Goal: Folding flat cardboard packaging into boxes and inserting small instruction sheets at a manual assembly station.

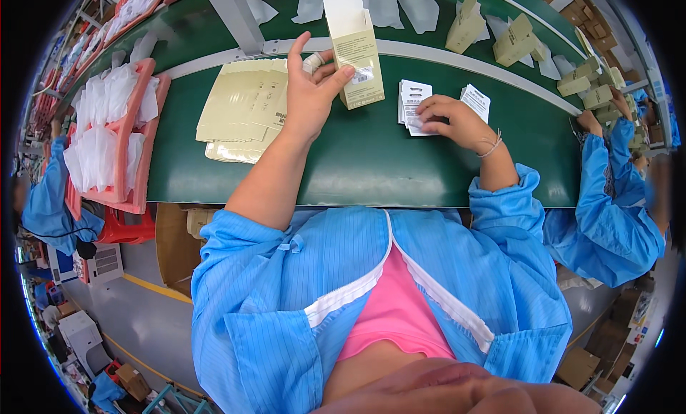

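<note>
My left hand [312, 92] is closed on a cream carton [359, 64], held upright above the table, its fingers behind and thumb on the front edge. The carton's top flap stands up, unfolded. A white covering is wrapped round one finger. Over a stack of white printed leaflets [413, 100], my right hand [455, 122] rests its bent fingertips on the stack's right edge, fingers and thumb apart. Another stack of white leaflets [476, 103] lies partly behind that hand. Flat cream cartons [239, 103] lie overlapped left of my left forearm.
The green table [357, 175] has a pale rail [414, 52] along its back. Beyond it, white pouches [418, 10] and standing cream cartons [514, 41] sit on a green surface. Pink trays [128, 139] of white pouches stand at left. A co-worker's blue sleeve [600, 171] is at right.
</note>
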Demonstrator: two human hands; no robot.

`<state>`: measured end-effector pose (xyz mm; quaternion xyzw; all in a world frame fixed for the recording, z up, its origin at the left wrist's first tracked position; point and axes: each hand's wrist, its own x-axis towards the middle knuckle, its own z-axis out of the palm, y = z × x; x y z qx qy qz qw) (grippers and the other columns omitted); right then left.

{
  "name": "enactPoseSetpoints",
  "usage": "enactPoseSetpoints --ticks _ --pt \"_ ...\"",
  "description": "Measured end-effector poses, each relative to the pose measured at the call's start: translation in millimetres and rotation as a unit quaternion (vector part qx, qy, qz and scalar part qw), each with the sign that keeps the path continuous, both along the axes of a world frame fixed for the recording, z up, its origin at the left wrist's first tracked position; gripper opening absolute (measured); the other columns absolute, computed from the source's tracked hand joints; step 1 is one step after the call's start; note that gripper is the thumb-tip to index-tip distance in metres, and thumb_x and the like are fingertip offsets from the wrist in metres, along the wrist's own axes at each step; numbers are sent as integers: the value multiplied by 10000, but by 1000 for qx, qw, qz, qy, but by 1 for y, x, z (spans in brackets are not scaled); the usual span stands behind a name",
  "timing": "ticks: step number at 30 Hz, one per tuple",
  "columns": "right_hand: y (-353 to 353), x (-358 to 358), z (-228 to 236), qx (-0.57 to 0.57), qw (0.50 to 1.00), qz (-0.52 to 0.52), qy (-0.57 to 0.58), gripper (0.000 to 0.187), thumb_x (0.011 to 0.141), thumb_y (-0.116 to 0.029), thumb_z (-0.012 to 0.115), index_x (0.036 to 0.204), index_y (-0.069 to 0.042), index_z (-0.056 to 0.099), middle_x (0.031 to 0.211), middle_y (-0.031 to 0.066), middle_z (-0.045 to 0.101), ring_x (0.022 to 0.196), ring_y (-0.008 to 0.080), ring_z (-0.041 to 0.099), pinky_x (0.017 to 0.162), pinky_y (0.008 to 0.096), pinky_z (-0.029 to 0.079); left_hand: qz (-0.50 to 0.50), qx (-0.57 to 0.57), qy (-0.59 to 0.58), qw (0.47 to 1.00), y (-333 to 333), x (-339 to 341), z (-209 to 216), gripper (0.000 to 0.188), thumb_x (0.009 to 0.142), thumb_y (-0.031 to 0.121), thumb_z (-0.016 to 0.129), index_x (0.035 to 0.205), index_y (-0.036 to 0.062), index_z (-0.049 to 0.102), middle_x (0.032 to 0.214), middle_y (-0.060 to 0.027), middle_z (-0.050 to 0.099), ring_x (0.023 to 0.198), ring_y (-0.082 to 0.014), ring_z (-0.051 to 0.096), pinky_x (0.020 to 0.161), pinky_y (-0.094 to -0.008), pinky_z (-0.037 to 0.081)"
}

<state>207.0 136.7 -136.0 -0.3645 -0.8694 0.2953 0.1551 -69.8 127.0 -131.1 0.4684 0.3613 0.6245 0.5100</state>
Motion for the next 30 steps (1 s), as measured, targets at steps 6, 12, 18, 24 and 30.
enactPoseSetpoints --ticks 6,12,18,24,30 --pt "-4 -14 47 189 934 -83 290 142 823 -12 588 955 -27 637 930 113 636 869 277 590 808 319 469 -45 -19 20 999 -3 3 1 937 760 6 706 1430 128 61 1192 -196 492 1045 -227 555 968 -360 406" --pt "11 -24 85 307 932 -63 183 159 820 -7 589 969 -29 641 930 106 644 859 265 584 778 328 465 -112 61 173 977 -9 7 1 1004 693 14 758 1431 150 92 1110 -143 569 1027 -221 554 955 -365 408" --pt "23 -59 60 267 949 -30 167 163 809 -83 625 962 -27 641 962 99 628 897 261 560 800 346 450 -88 80 173 978 -9 9 3 1005 677 31 774 1433 153 122 1103 -124 578 1015 -229 560 952 -370 410" --pt "22 -83 50 377 916 -62 120 176 808 -152 653 931 -27 633 1054 101 584 912 251 556 823 342 443 58 168 368 913 -4 0 -1 931 676 108 785 1414 120 219 1181 -135 548 1106 -308 516 965 -422 386" --pt "108 -39 42 262 929 -214 148 205 825 -148 645 933 21 600 1082 119 567 884 280 575 763 337 475 221 54 643 731 16 -18 -31 854 693 320 770 1392 140 314 1266 -183 484 1236 -439 371 1018 -549 294"
